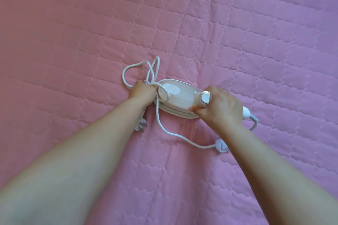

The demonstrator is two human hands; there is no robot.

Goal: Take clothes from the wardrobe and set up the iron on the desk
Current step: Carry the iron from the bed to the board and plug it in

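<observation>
Your right hand (222,107) is clenched around the rear handle of the iron (178,98), lying at frame centre on the pink quilted cover (256,33), while your left hand (141,91) is fisted on the looped cord (146,71). Judged compact, rigid and fairly light, it is best carried by that handle. Gather the limp cord, or the plug (140,125) at lower left will likely drag and snag.

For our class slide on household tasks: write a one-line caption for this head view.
Left hand gathers the cord while right hand grips the iron on a pink quilt.
</observation>
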